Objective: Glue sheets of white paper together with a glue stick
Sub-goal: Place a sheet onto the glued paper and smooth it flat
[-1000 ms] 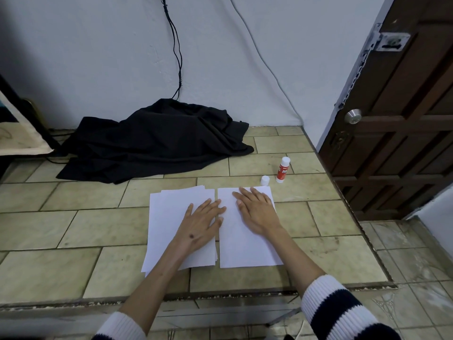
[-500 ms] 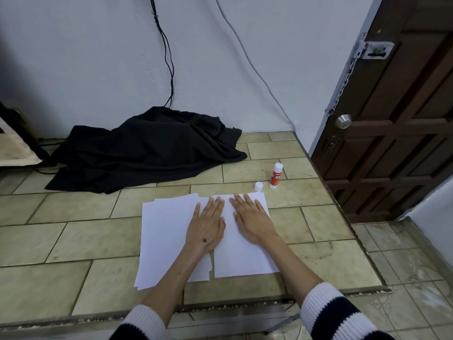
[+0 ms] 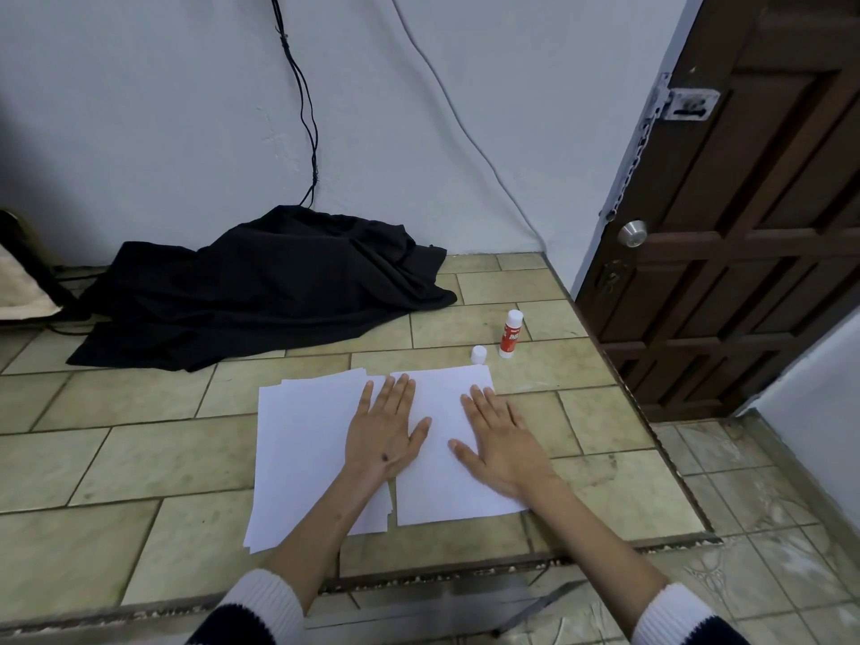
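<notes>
You had your left hand (image 3: 384,435) and right hand (image 3: 500,439) flat, fingers straight, on the right-hand sheet (image 3: 446,477), apparently pressing a glued pair, so firm outward strokes suited; the glue stick (image 3: 510,335) stood uncapped beyond.

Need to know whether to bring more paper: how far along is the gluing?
Glue looks applied: the glue stick stands uncapped, its cap beside it. In hand: the left hand and right hand press flat on the right sheet. Left: the loose stack.
</notes>
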